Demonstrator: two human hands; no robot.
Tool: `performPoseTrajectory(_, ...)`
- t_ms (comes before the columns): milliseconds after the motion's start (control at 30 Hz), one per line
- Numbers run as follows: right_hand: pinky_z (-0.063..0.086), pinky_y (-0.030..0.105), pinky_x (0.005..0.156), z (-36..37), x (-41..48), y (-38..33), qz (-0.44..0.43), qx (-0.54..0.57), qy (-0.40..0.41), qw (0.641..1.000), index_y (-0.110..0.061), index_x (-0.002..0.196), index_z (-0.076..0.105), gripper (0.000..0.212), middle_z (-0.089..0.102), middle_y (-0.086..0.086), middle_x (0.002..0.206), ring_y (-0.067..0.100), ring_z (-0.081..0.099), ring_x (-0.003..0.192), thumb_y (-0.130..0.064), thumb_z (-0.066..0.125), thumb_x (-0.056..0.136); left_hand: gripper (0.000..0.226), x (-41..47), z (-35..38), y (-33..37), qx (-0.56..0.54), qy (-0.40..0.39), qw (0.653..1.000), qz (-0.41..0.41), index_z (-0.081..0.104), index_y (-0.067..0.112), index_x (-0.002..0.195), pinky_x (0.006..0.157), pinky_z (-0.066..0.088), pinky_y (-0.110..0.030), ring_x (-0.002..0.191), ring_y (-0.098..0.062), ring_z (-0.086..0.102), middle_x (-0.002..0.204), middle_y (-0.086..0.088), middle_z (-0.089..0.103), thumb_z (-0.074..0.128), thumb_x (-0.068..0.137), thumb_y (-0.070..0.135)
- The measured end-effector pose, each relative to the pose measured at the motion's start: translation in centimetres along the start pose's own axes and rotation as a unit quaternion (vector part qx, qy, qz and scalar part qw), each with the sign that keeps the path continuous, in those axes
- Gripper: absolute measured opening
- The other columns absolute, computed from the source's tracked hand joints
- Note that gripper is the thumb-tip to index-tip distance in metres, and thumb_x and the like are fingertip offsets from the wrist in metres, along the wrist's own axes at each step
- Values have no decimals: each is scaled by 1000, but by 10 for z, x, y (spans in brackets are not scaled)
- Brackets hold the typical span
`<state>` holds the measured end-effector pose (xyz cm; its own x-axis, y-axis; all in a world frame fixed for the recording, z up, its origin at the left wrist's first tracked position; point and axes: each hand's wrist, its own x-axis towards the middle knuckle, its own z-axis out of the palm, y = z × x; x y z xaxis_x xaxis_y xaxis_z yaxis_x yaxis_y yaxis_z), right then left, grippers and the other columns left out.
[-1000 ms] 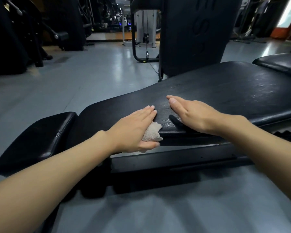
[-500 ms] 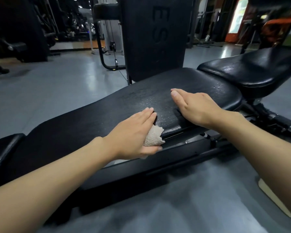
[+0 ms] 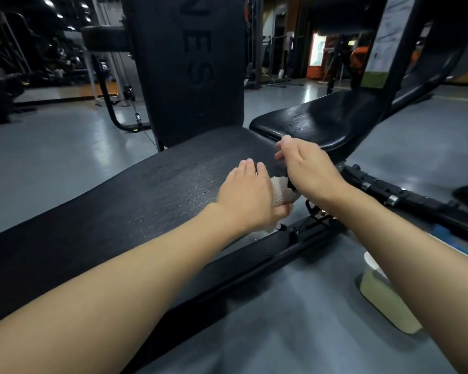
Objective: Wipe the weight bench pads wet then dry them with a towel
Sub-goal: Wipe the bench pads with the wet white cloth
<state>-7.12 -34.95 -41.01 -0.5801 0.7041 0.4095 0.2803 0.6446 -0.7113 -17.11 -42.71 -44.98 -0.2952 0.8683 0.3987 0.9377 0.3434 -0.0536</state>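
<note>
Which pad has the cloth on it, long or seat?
The long pad: the left hand holds the cloth against its end. The seat pad beyond has none.

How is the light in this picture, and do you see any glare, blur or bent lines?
Head view: dim gym; lamp glare streaks the grey floor and a sheen glints on the seat pad; the right hand is slightly motion-blurred, the cloth under the left hand looks sharper; the wide lens stretches both forearms towards the corners.

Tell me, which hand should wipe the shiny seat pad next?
Probably left. The left hand holds the cloth against the long pad, close to the seat pad. The right hand is nearer but shows no cloth.
</note>
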Motion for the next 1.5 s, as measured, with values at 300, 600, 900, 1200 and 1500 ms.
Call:
performPoseTrajectory(300,51,30,76,-23,-5,15,68,146,147,976,-23,90,64,28,65,-5,83,13,62,82,-4,43,93,120,47,-10,30,-157,-124,977,-77,-7,12,156,122,1,-52,151,-30,-10,165,-13,-6,56,75,73)
performPoseTrajectory(600,9,28,122,14,-18,25,-14,-27,-66,997,-10,141,52,42,42,-4,149,12,20,146,-23,36,104,71,32,-47,-42,-298,-263,914,-79,33,25,149,111,32,-24,136,-13,33,143,4,42,49,87,54)
performPoseTrajectory(900,6,34,123,11,13,18,68,-84,-82,991,-25,153,35,53,1,8,167,18,-2,152,-24,43,101,91,49,-49,-66,-186,-284,937,-83,25,36,150,116,30,-39,140,-21,32,154,1,26,72,76,61)
performPoseTrajectory(1200,23,37,112,12,62,26,56,-125,-176,975,-14,148,33,50,25,13,152,33,28,137,-20,39,98,134,73,-40,-76,-164,-335,922,-103,1,29,156,116,31,-40,142,-22,29,157,4,15,80,56,72)
performPoseTrajectory(1500,27,37,111,10,40,30,-30,-201,-97,974,-16,141,45,44,36,10,149,27,30,133,-33,42,100,127,65,-35,-81,-124,-314,936,-104,4,42,152,106,35,-60,134,-20,37,143,11,29,71,52,83)
